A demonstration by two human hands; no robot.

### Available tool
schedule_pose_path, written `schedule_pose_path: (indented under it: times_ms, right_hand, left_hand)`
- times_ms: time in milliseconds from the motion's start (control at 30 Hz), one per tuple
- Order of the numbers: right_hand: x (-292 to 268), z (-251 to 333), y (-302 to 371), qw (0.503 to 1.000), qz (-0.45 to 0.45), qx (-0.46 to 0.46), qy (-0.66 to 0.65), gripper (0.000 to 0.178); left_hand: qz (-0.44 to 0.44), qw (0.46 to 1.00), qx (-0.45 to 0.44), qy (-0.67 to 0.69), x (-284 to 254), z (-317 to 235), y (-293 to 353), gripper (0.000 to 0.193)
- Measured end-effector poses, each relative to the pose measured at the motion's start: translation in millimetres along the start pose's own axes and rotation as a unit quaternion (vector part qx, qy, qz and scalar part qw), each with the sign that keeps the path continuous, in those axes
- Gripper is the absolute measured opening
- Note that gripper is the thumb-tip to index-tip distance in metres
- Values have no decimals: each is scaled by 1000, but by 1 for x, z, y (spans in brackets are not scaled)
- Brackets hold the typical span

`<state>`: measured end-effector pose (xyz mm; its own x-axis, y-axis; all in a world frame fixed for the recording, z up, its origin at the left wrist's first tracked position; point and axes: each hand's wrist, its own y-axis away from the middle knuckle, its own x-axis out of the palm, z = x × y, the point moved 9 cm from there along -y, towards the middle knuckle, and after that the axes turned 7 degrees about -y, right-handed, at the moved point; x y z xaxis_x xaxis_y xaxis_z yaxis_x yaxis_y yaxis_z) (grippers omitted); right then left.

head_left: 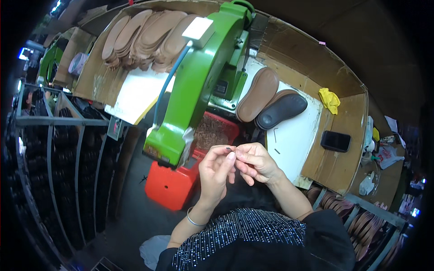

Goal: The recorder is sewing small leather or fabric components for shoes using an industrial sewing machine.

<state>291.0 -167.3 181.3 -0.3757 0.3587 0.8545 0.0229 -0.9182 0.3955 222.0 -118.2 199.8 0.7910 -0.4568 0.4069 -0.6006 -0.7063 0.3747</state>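
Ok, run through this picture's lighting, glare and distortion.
Head view throughout: fisheye rim black, cardboard wall curving along its top edge; glare on the green machine; left-side rack sunk in shadow; small dark piece at the fingertips too tiny to identify.

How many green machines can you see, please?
2: a large green machine ahead of the left hand, and another green machine at the far left, partly blocked. More may be hidden.
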Motion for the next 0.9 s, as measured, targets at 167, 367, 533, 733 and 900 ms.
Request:
schedule_pose_path:
  times_ms: [167,367,533,733,900]
  right_hand:
    - [3,-33,12,1000,-6,11,-2,22]
    - [5,-54,18,1000,-12,18,-14,21]
    - [1,-61,20,1000,-14,14,-14,21]
    - [-5,-63,22,999,-41,18,-15,22]
    - [-11,-64,23,998,-58,17,-20,21]
  left_hand:
    - [9,1000,5,4,-20,9,26,10]
    - [0,1000,5,7,-33,14,41,9]
    - [-1,1000,10,12,-36,16,45,9]
    - [-12,1000,-13,22,-38,26,45,8]
    - [-17,999,-20,21,-39,33,45,10]
